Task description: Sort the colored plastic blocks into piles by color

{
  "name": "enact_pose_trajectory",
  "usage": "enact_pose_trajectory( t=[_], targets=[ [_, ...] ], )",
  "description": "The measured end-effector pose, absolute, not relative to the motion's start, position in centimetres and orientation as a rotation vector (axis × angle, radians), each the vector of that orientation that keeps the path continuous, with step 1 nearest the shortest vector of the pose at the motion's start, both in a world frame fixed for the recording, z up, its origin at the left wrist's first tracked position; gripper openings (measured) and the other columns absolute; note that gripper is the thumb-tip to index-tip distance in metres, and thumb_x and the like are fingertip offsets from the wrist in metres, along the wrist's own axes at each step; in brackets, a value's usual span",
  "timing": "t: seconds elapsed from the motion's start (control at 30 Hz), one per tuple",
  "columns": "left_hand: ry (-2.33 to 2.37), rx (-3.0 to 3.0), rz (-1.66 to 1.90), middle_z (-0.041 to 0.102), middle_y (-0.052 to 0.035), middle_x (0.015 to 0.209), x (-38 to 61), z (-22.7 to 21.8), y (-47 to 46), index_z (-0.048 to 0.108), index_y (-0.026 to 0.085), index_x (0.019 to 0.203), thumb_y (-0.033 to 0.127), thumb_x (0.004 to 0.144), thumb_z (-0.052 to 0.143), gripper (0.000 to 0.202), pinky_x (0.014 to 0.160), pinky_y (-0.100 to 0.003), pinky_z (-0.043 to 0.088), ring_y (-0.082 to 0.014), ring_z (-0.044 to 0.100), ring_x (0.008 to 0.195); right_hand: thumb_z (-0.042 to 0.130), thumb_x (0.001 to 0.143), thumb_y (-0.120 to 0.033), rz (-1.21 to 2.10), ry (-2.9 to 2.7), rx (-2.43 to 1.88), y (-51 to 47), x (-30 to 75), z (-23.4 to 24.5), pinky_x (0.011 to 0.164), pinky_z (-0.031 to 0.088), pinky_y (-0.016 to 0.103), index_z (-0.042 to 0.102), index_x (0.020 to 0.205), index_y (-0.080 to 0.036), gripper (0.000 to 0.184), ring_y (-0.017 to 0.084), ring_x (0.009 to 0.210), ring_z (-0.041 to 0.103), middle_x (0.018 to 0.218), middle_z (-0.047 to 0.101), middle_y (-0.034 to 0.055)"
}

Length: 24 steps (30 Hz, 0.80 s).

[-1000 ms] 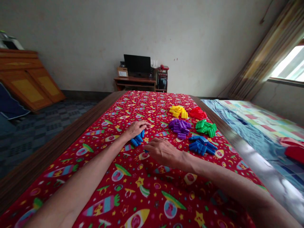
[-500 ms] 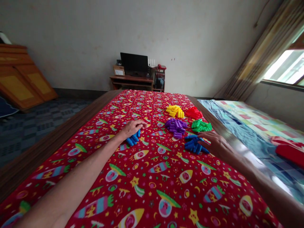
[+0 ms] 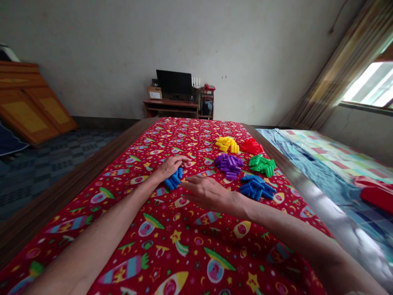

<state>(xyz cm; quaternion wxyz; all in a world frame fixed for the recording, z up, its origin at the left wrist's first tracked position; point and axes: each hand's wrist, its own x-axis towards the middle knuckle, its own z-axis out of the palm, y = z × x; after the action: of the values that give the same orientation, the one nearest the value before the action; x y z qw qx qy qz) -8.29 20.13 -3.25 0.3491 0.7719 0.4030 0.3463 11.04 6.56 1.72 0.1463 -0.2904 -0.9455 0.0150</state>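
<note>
My left hand rests at the far edge of a small group of blue plastic pieces, its fingers stretched to the right and slightly bent. Part of that group is hidden beneath the hand. Just right of these pieces is my right hand, low over the cloth with fingers extended toward them; I see nothing held in it, though its palm is hidden. A second blue pile lies beyond my right wrist. Behind it are a purple pile and a green pile of similar short tube-like pieces.
Farther back lie a yellow pile and a red pile. A red patterned cloth covers the long table. A bed stands along the right side. Beyond the table's far end is a desk with a monitor.
My right hand has moved left from the larger blue pile to beside the small blue group. My left hand has stayed in place. The larger blue pile is now fully uncovered.
</note>
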Motion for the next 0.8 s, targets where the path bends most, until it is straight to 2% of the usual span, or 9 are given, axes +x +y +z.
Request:
enact_pose_trajectory(
  t=[0.1,0.2,0.3,0.47,0.6,0.7,0.8],
  targets=[
    [1.016,1.933,0.908,0.072,-0.0065,0.082,-8.5,-3.5,20.6,0.071,0.016,0.090,0.033,0.075,0.047,0.033,0.079,-0.033,0.056,-0.0187,0.067,0.078,0.045,0.097,-0.034,-0.111,-2.738,-0.970,8.2,6.6,0.3,0.072,0.049,0.034,0.056,0.114,-0.013,0.029,0.025,0.097,0.057,0.109,0.059,0.0169],
    [0.998,1.884,0.940,0.071,-0.0061,0.079,-8.6,-3.8,20.8,0.070,0.015,0.091,0.035,0.075,0.047,0.034,0.077,-0.032,0.055,-0.0183,0.067,0.076,0.041,0.096,-0.021,-0.203,-2.754,-1.011,9.2,4.7,-0.8,0.078,0.049,0.039,0.057,0.114,-0.013,0.025,0.028,0.102,0.055,0.112,0.058,0.0189],
    [1.019,1.881,0.970,0.071,-0.0057,0.079,-8.6,-3.9,20.5,0.070,0.015,0.094,0.034,0.077,0.048,0.033,0.075,-0.031,0.055,-0.0186,0.067,0.078,0.043,0.092,-0.013,-0.179,-2.792,-1.019,9.2,5.6,-0.8,0.078,0.050,0.038,0.060,0.110,-0.014,0.025,0.027,0.099,0.057,0.109,0.060,0.0169],
    [1.049,1.906,0.951,0.072,-0.0073,0.084,-8.5,-3.7,19.8,0.070,0.014,0.098,0.031,0.079,0.048,0.034,0.069,-0.028,0.055,-0.0186,0.068,0.078,0.052,0.091,-0.017,-0.120,-2.663,-0.981,7.7,12.4,1.8,0.083,0.050,0.035,0.062,0.112,-0.015,0.023,0.022,0.097,0.061,0.108,0.064,0.0135],
    [1.032,1.968,0.919,0.073,-0.0071,0.083,-8.4,-3.6,19.7,0.071,0.015,0.096,0.030,0.078,0.049,0.032,0.069,-0.028,0.055,-0.0189,0.069,0.078,0.050,0.094,-0.029,-0.105,-2.426,-1.118,5.9,20.7,3.5,0.081,0.052,0.032,0.061,0.118,-0.016,0.030,0.020,0.097,0.066,0.113,0.068,0.0129],
    [1.039,1.974,0.918,0.073,-0.0069,0.086,-8.3,-3.6,19.7,0.071,0.016,0.098,0.031,0.078,0.049,0.034,0.071,-0.029,0.055,-0.0190,0.069,0.080,0.053,0.092,-0.038,-0.201,-2.310,-1.295,4.3,26.2,3.8,0.071,0.052,0.029,0.063,0.114,-0.017,0.032,0.020,0.085,0.069,0.102,0.072,0.0107],
    [1.037,1.964,0.912,0.074,-0.0073,0.089,-8.2,-3.5,19.6,0.071,0.016,0.099,0.031,0.077,0.049,0.035,0.073,-0.029,0.055,-0.0189,0.069,0.082,0.054,0.090,-0.045,-0.214,-2.222,-1.465,2.9,29.8,3.3,0.053,0.045,0.025,0.065,0.110,-0.017,0.035,0.015,0.056,0.062,0.069,0.069,0.0042]
  ],
)
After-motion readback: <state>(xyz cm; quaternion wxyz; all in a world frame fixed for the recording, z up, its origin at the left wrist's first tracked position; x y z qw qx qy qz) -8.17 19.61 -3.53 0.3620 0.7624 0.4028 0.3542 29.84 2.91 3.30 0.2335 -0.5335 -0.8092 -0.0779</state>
